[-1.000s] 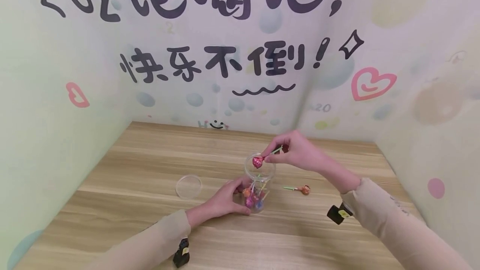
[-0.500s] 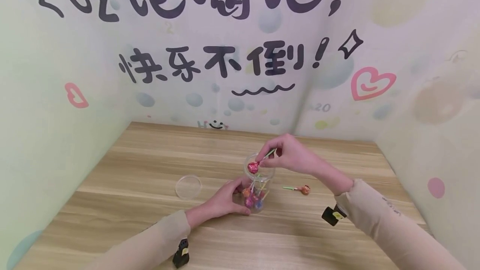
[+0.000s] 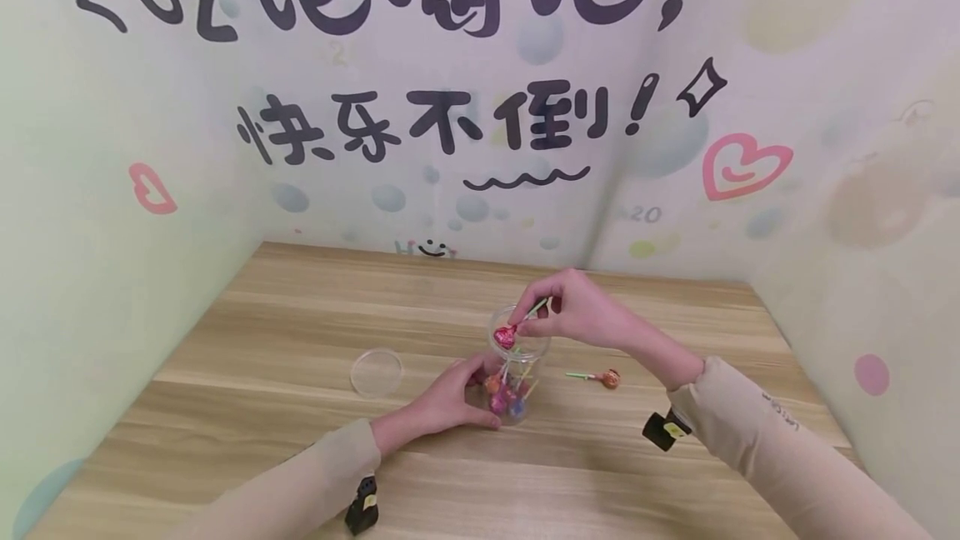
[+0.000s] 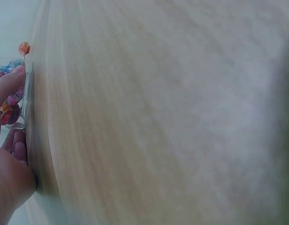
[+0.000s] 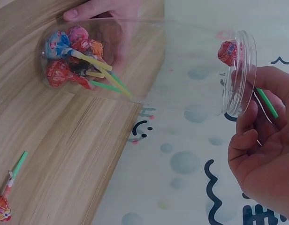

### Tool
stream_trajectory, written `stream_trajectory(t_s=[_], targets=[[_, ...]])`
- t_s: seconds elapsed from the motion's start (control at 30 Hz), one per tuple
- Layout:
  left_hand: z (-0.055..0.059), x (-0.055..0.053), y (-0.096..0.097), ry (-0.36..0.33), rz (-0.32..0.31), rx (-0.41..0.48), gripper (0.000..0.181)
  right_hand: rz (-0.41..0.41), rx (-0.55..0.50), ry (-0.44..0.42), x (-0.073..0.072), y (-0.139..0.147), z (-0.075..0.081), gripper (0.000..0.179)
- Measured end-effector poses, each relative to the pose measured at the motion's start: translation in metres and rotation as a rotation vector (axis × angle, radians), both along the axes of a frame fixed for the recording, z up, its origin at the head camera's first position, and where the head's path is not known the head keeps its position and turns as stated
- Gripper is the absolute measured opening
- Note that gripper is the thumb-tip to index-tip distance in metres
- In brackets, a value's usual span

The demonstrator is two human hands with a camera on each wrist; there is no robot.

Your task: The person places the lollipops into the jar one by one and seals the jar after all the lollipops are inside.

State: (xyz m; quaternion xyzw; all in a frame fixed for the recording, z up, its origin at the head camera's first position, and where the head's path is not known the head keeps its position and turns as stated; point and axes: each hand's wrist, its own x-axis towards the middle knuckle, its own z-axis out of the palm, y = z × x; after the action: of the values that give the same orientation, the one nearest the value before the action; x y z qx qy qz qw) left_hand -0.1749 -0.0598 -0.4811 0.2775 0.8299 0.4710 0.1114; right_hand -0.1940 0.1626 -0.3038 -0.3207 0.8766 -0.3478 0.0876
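Observation:
A clear plastic jar stands upright on the table, several wrapped lollipops lying at its bottom with sticks pointing up. My left hand curls round the jar's lower part from the left, thumb in front. At the jar's mouth my right hand pinches a red-wrapped lollipop near its head, green stick slanting back toward the palm. In the right wrist view that lollipop's head is just inside the rim. One orange-wrapped lollipop lies on the table right of the jar.
A round clear lid lies flat on the wooden table, left of the jar. Patterned walls close off the back and both sides. Each wrist carries a small black camera.
My right hand has moved left and slightly down, bringing the red lollipop from above the jar's rim into its mouth. My left hand stays on the jar.

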Motion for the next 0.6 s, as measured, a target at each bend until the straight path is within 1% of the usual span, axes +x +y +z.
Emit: stream_trajectory(t_s=[0.1,0.23,0.5,0.6], targets=[[0.0009,0.0,0.0,0.002,-0.004,0.003,0.073,-0.002,0.002,-0.006,0.0006,-0.0004,0.0008,0.004],[-0.0006,-0.0011,-0.0003,0.002,-0.016,0.016,0.075,-0.001,-0.001,-0.004,0.0003,-0.0009,0.0,0.006],[-0.0014,-0.0021,-0.0002,0.009,-0.03,0.025,0.074,0.037,-0.018,0.003,-0.0001,0.002,0.0019,0.009],[-0.0019,-0.0022,-0.0002,0.004,-0.023,0.02,0.073,0.046,-0.023,-0.001,-0.0016,0.0033,0.0015,0.012]])
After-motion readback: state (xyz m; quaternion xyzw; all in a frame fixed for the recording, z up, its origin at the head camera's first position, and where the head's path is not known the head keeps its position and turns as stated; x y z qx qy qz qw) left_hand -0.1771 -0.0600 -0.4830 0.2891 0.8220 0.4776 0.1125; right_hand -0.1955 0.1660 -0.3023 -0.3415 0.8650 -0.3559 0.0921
